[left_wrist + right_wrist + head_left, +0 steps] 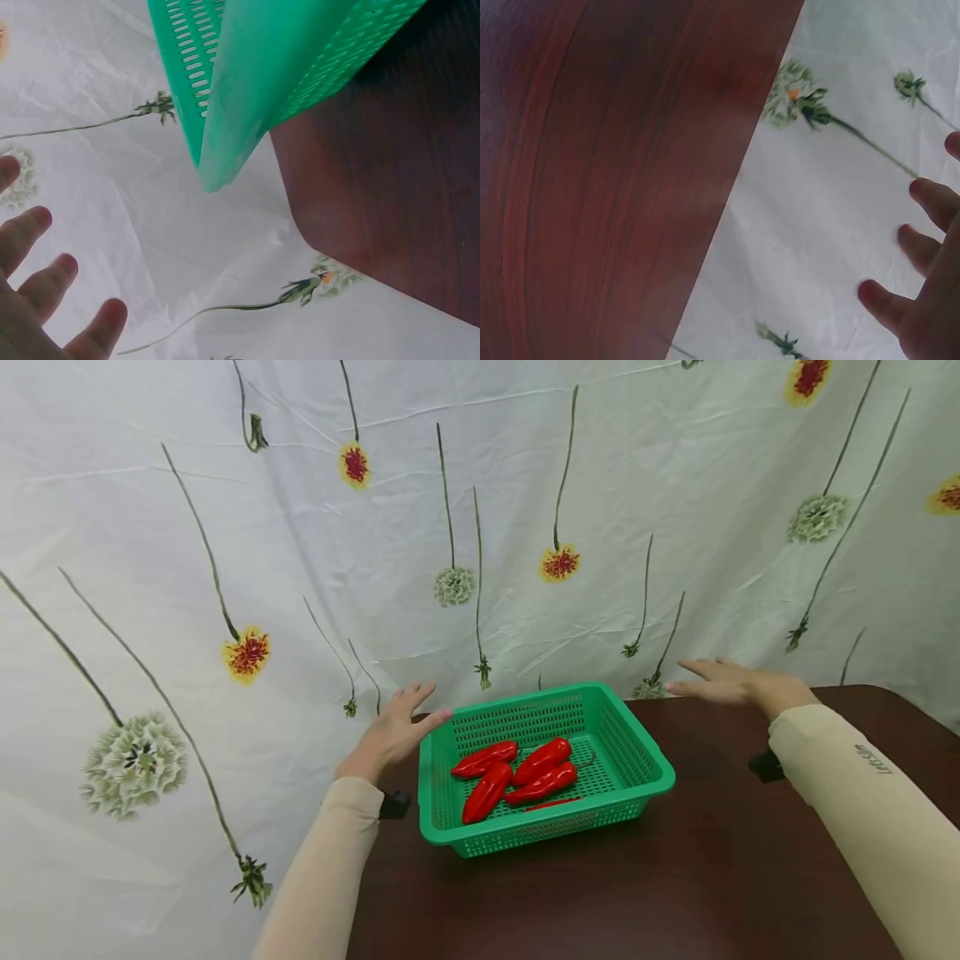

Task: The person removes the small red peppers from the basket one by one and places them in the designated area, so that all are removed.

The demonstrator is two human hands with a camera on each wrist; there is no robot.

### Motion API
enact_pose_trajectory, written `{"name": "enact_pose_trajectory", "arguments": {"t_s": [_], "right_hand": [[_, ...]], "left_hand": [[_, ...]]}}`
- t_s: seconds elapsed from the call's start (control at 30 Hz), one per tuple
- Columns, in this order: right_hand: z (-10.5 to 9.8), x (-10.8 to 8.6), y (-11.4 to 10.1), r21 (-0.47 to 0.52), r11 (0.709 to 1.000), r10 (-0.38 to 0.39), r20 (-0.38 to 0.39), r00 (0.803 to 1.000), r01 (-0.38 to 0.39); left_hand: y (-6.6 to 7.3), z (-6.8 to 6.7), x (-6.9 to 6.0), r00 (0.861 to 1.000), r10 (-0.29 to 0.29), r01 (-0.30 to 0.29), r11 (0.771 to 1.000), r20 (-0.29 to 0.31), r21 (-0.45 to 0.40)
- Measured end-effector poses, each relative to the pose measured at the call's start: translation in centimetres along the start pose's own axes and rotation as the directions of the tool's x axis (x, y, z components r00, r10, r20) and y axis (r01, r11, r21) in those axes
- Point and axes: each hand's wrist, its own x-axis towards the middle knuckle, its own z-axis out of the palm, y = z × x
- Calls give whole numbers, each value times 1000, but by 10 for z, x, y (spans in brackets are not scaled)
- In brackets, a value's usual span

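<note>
A green plastic basket (652,777) with slotted walls stands on the dark wooden table. Several red peppers (487,792) lie inside it, one partly hidden behind the near wall. By the basket's left side my left hand (393,731) is raised with fingers spread, and it holds nothing. In the left wrist view its fingers are apart from the basket's rim (232,135). My right hand (731,683) hovers over the table's far edge, right of the basket, its fingers extended and nothing in its grasp. Separated fingers (885,306) show in the right wrist view.
The reddish-brown table (570,893) extends in front of the basket and to its right. Behind it hangs a white cloth (405,627) printed with flowers and dandelions, which also runs down the table's left side. A dark device (394,805) is strapped at the left wrist.
</note>
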Motion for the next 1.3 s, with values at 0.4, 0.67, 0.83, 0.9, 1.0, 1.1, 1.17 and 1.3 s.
{"name": "enact_pose_trajectory", "arguments": {"t_s": [0.4, 0.67, 0.83, 0.9, 1.0, 1.1, 1.17, 1.3], "right_hand": [[8, -1, -24, 40, 996, -87, 51, 995, 85], [9, -1, -56, -9, 982, -186, 55, 981, 187], [15, 6, -69, 13, 969, -248, 103, 963, 248], [17, 8, -73, 30, 964, -266, 128, 955, 265], [18, 9, -80, 48, 961, -275, 141, 951, 271], [16, 10, -88, 42, 961, -278, 137, 951, 275], [16, 12, -92, 33, 960, -281, 139, 949, 279], [16, 18, -99, 20, 954, -299, 153, 942, 299]], "left_hand": [[-18, 9, -22, 990, 99, -115, 981, -105, -158], [-30, 18, -35, 970, 150, -191, 956, -189, -221], [-39, 26, -43, 972, 110, -159, 958, -207, -238], [-42, 30, -46, 972, 89, -146, 955, -219, -259], [-44, 35, -48, 967, 72, -147, 941, -245, -306], [-45, 41, -49, 964, 63, -152, 928, -259, -340], [-46, 44, -48, 963, 62, -156, 923, -264, -352], [-48, 50, -48, 954, 68, -175, 916, -291, -361]]}}
